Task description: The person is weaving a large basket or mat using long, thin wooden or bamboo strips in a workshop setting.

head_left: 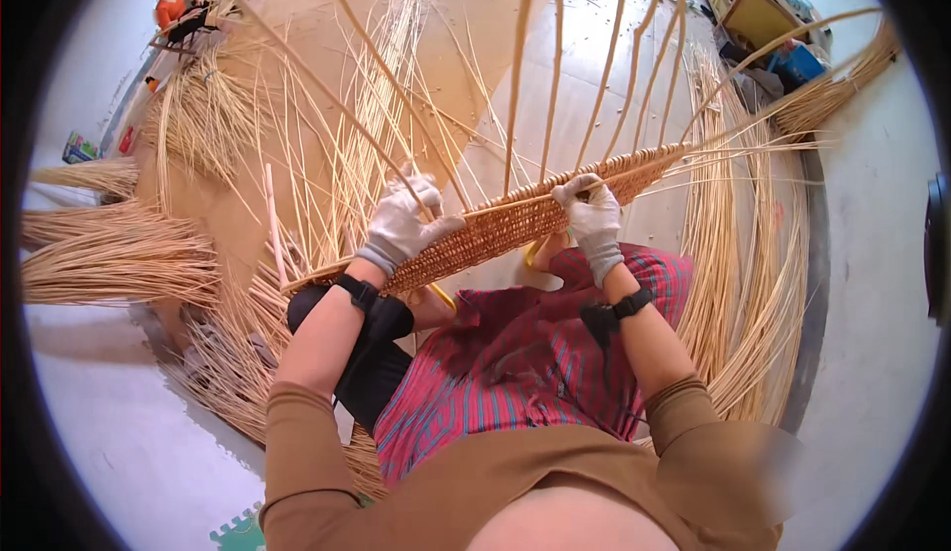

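A flat woven wicker panel (505, 229) lies tilted across my lap, with several long upright stakes (555, 66) rising from its far edge. My left hand (404, 219), in a grey glove, grips the panel's upper rim near its left half, fingers curled around a stake. My right hand (591, 212), also gloved, pinches a thin horizontal weaving strand (693, 155) at the rim near the panel's right half. Both wrists carry black bands. A red striped cloth (515, 363) covers my lap under the panel.
Bundles of cane (119, 254) lie on the floor at left, loose cane (743, 284) curves along the right. A brown mat (327, 46) covers the floor ahead. Boxes and a blue item (783, 36) stand far right; a person in orange (170, 1) sits far left.
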Demonstrator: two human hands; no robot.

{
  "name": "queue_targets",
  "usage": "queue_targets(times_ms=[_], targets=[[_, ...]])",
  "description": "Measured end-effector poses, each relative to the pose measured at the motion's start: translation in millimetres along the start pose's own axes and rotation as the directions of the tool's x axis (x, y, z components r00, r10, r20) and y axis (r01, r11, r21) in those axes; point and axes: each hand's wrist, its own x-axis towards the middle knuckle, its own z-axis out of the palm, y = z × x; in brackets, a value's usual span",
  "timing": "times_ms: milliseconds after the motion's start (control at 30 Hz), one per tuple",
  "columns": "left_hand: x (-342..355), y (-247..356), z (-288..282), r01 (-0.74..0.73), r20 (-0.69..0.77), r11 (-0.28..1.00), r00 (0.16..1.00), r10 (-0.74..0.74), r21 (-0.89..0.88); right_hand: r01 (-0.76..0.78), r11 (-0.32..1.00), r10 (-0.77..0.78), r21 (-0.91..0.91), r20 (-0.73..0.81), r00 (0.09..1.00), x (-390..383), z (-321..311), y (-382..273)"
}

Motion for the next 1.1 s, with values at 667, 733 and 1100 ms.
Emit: queue_targets(times_ms=[667,733,1100], targets=[[10,11,9,0.383,0.210,0.908,0.886,-0.413,0.169,0.335,0.837,-0.180,-0.432,0.361,0.915,-32,63,-161],[4,12,4,0.377,0.180,0.916,0.900,-0.397,0.136,0.562,0.702,-0.376,-0.436,0.443,0.814,2,86,-162],[3,6,-4,0.125,0.200,0.992,0.971,-0.127,0.024,0.743,-0.180,0.103,-0.644,0.739,0.666,57,179,-154]])
